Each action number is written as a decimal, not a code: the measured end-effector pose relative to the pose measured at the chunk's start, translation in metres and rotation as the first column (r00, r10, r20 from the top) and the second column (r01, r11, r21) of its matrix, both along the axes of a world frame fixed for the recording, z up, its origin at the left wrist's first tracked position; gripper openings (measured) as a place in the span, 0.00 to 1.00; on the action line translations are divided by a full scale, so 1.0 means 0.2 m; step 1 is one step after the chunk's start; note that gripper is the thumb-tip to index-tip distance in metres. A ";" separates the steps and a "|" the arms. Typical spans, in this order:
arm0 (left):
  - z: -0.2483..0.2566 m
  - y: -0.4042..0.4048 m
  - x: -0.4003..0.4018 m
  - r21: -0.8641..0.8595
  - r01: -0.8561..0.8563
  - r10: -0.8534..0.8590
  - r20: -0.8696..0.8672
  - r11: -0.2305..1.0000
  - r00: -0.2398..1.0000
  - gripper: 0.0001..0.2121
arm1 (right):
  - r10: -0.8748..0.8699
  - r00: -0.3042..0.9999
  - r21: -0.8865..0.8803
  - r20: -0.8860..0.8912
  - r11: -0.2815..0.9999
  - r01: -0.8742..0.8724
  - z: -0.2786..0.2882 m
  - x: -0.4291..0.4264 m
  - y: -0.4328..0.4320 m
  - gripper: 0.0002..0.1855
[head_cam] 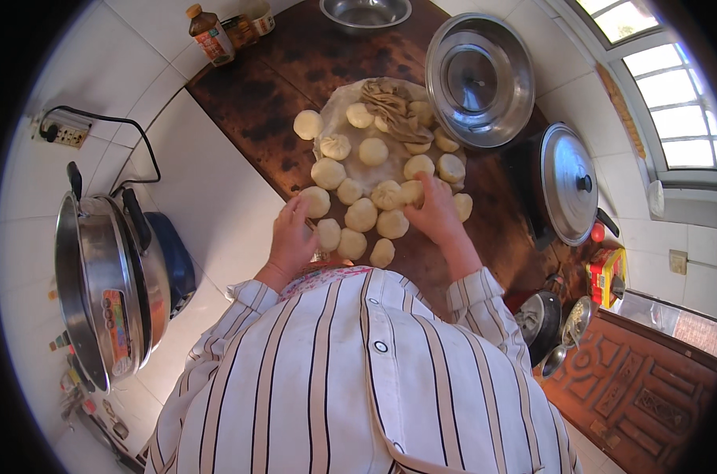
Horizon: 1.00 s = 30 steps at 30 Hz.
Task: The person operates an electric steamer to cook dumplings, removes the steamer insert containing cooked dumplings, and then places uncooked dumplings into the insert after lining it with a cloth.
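Note:
Several pale dough buns, some smooth and some pleated, are grouped on a brown wooden table (258, 112) before me. My right hand (437, 210) has its thumb and fingers around a dough bun (411, 192). Touching that bun on its left is a pleated bun (387, 195). At the near left edge of the group, my left hand (293, 233) rests with its fingertips against a smooth bun (316, 202). Its thumb is near another bun (329, 235), and its grip is partly hidden. A crumpled brown cloth (397, 109) partly covers buns on a whitish cloth (349, 98).
A large steel basin (480, 80) stands at the back right, beside a lidded pan (569, 183). A steel bowl (365, 13) and a brown bottle (211, 35) are at the back. Stacked steel pots (109, 284) stand left, below a power cord (121, 121). A dark pan (538, 323) is at right.

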State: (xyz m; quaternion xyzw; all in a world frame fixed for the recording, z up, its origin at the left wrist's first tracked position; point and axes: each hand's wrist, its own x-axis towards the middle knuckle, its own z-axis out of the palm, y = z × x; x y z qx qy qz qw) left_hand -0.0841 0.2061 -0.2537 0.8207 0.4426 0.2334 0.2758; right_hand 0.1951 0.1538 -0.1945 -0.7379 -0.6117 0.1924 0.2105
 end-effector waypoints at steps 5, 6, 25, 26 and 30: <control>0.07 -0.09 0.06 0.001 0.323 -0.323 -0.057 0.946 0.945 0.31 | -0.015 0.993 0.143 0.115 0.990 -0.002 -0.04 0.11 0.22 0.33; 0.04 -0.09 0.06 0.042 0.402 -0.396 -0.096 0.915 0.913 0.32 | 0.015 0.990 0.120 0.140 0.992 -0.032 -0.04 0.11 0.22 0.34; 0.05 0.08 0.23 0.239 0.586 -0.507 -0.319 0.774 0.800 0.30 | -0.285 0.768 -0.311 -0.573 0.943 0.117 -0.54 -0.24 -0.41 0.41; 0.06 0.09 0.25 0.248 0.604 -0.525 -0.319 0.757 0.789 0.30 | -0.332 0.730 -0.355 -0.597 0.926 0.130 -0.53 -0.23 -0.40 0.40; 0.08 0.14 0.33 0.298 0.594 -0.501 -0.336 0.747 0.798 0.33 | -0.498 0.516 -0.432 -0.697 0.866 0.253 -0.44 -0.21 -0.40 0.33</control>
